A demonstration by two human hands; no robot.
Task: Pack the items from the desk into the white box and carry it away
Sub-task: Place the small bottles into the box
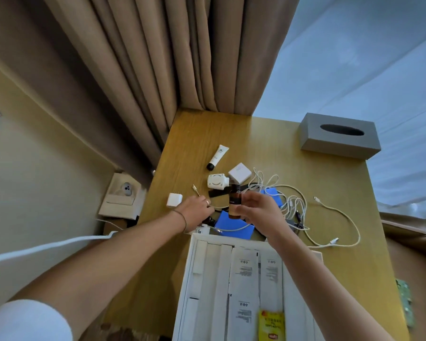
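My right hand (258, 210) holds an amber bottle (234, 201) with a black cap upright above the desk, just beyond the white box (190, 267). My left hand (197, 209) is curled on a white cable (219, 207) lying on the desk, near a small white plug (174, 200). The box stands at the desk's near edge and holds white cartons and a yellow packet (271, 326). A white tube (217, 157), a round white adapter (217, 181) and a square white charger (239, 172) lie farther back.
Tangled white cables (295, 205) spread over the right of the wooden desk (280, 148), with blue cards (234, 227) under them. A grey tissue box (340, 135) stands at the back right. Curtains hang behind. A wall socket sits left of the desk.
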